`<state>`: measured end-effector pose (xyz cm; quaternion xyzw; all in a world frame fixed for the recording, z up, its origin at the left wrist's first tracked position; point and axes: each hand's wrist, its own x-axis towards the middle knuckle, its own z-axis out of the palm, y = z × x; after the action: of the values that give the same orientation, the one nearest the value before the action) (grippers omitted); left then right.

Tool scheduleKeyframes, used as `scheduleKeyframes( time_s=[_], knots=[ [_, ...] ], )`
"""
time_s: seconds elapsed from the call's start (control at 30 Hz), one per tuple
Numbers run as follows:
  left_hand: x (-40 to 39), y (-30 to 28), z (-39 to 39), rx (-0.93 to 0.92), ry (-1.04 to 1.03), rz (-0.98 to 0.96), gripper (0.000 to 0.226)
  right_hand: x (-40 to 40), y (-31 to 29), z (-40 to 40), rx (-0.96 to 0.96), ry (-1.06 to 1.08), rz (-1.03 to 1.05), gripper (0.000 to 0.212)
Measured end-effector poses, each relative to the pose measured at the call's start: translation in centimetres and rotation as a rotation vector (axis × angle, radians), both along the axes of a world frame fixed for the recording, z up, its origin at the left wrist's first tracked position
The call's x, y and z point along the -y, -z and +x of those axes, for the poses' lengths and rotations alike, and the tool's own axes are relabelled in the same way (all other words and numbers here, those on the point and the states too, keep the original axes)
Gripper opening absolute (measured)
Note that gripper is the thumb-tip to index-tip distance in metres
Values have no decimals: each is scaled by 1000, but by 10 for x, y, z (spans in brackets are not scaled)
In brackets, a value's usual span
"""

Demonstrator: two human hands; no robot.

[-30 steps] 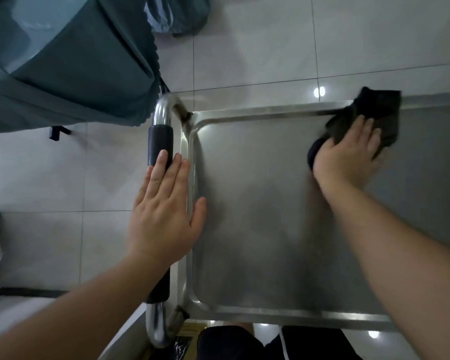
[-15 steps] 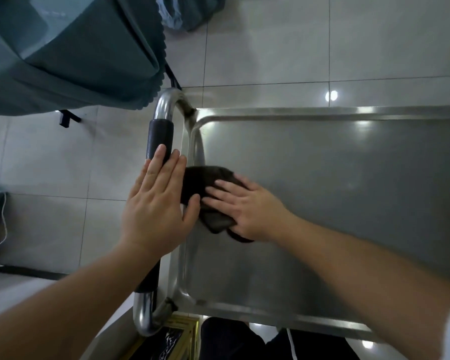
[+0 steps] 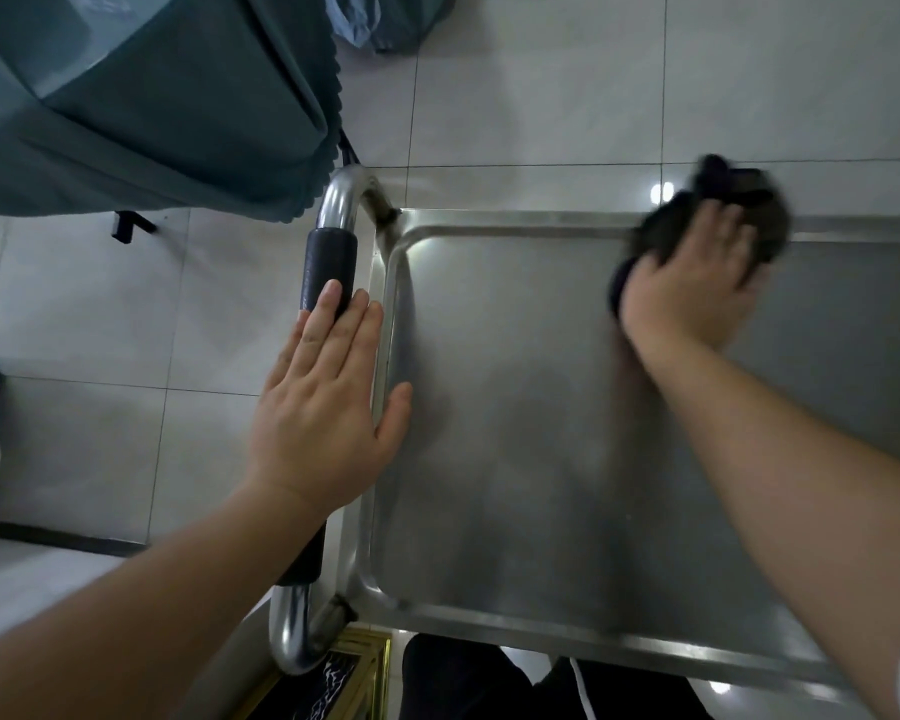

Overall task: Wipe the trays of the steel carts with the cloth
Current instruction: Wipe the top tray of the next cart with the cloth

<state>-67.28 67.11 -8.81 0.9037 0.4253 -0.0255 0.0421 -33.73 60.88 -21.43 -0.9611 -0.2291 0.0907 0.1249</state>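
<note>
Head view | left hand (image 3: 323, 407) lies flat, fingers straight, on the black grip of the cart handle (image 3: 330, 262) | right hand (image 3: 692, 288) presses the dark cloth (image 3: 718, 210) on the tray (image 3: 515, 433) by its far rim, fingers spread over it, blurry | green drape (image 3: 152, 96) past the left hand

A: Where does the tray (image 3: 515, 407) sit?
B: It fills the middle and right of the view. The cart handle (image 3: 328, 272) runs along its left edge, just beside the rim.
A: And the hands?
B: The left hand (image 3: 323, 407) lies flat on the handle, its thumb over the tray rim. The right hand (image 3: 692, 293) presses the cloth (image 3: 718, 210) at the tray's far rim, to the right.
A: Behind the cart?
B: A draped fabric (image 3: 152, 96) hangs at far left, above the tiled floor (image 3: 541, 96).
</note>
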Motion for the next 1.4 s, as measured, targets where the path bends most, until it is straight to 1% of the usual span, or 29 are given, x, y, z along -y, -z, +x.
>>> scheduleKeyframes(
  time_s=[0.1,0.2,0.23,0.27,0.37,0.43,0.5,0.63,0.73,0.87,0.93,1.0,1.07,1.13,1.27,1.33,1.4],
  knots=[
    [0,1,0,3,9,25,73,-46,-2,-63,-34,-323,-43,80],
    [0,2,0,1,19,45,73,-90,-5,-125,-80,-750,-66,72],
    [0,3,-1,-2,22,53,73,-99,-5,-142,-93,-839,-53,70],
    [0,4,-1,-7,24,57,73,-105,-5,-154,-100,-873,-42,68],
    [-1,5,-1,7,21,57,71,-101,-5,-169,-96,-847,-32,65],
    [-1,5,-1,26,25,45,70,-79,-6,-171,-89,-915,-34,66],
    [-1,3,0,35,21,29,70,-46,-5,-177,-72,-973,-28,68],
    [0,-1,1,40,10,-3,69,29,-1,-204,-54,-902,-21,69],
    [1,-4,1,39,16,-8,68,82,-1,-215,-53,-941,-34,74],
    [2,-6,0,22,39,-5,66,155,-1,-210,-35,-1021,-63,77],
    [3,-5,0,5,46,3,65,192,-1,-199,-18,-1028,-70,77],
    [3,-4,0,-14,69,15,63,222,-2,-184,-6,-988,-73,76],
    [2,-4,-2,-46,96,32,62,246,-5,-167,-3,-903,-78,74],
    [2,-3,-3,-79,127,51,62,269,-7,-148,7,-835,-89,72],
    [4,-3,-1,-168,224,132,62,312,-5,-102,33,-775,-131,74],
    [7,-3,0,-252,373,195,58,324,-6,-85,20,-744,-161,73],
    [12,-2,4,-399,530,228,58,329,-5,-76,15,-738,-173,73]
  ],
)
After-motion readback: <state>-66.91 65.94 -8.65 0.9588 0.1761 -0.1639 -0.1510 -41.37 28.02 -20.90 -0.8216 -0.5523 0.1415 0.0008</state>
